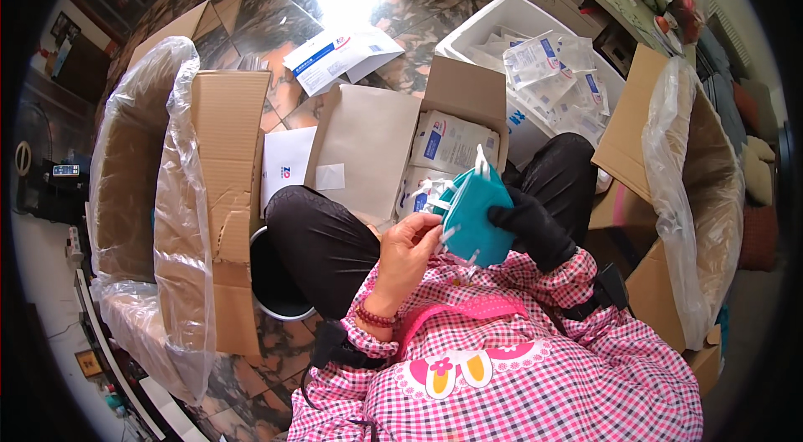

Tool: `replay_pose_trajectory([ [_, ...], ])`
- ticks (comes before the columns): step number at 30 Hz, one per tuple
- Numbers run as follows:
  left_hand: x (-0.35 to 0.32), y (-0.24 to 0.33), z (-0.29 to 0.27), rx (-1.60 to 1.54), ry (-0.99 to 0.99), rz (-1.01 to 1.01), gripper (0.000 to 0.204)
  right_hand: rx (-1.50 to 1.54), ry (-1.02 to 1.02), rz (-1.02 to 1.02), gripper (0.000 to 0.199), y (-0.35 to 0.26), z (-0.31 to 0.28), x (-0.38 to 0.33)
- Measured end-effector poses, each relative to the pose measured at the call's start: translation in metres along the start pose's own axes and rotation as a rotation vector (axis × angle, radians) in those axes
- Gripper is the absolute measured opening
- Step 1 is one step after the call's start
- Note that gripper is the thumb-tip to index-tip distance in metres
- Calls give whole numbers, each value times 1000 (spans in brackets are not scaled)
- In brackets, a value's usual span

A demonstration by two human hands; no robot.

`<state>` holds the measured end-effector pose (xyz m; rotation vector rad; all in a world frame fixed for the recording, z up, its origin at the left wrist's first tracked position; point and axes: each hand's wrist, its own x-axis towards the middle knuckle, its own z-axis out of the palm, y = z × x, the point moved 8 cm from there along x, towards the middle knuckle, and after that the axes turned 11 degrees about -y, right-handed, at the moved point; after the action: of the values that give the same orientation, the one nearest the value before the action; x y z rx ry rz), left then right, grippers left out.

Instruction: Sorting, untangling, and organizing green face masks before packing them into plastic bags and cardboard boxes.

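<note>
A teal respirator mask [478,218] with white straps is held up over my lap; it may be more than one mask pressed together. My right hand [535,229], in a black glove, grips it from the right side. At its left edge, the fingers of my bare left hand [403,256] pinch together by the straps; whether they hold a strap or the rim I cannot make out. Just beyond the mask, an open cardboard carton [458,84] contains flat white-and-blue packets [452,141].
Plastic-lined cardboard boxes stand on my left [226,166] and right [661,149]. A white foam box [468,32] with clear printed bags [544,61] sits far right. White printed cartons [330,57] lie on the tiled floor. A dark bin [280,291] stands beside my left leg.
</note>
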<state>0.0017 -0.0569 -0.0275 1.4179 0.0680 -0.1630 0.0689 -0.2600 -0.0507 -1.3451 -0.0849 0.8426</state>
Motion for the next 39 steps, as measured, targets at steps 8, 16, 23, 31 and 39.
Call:
replay_pose_trajectory([
  [8,6,8,-1,-88,135,9,13,-265,-51,49,48,-26,23,-9],
  [16,32,66,-8,436,217,122,18,-677,-118,-22,37,-48,42,-12],
  [23,36,43,-47,-3,345,167,9,-237,75,-107,29,-34,-10,-12],
  [31,-2,32,-73,609,300,119,51,-91,46,-78,42,-47,-40,-10],
  [39,32,74,20,745,-232,371,39,-309,-72,-9,44,-43,-18,0],
])
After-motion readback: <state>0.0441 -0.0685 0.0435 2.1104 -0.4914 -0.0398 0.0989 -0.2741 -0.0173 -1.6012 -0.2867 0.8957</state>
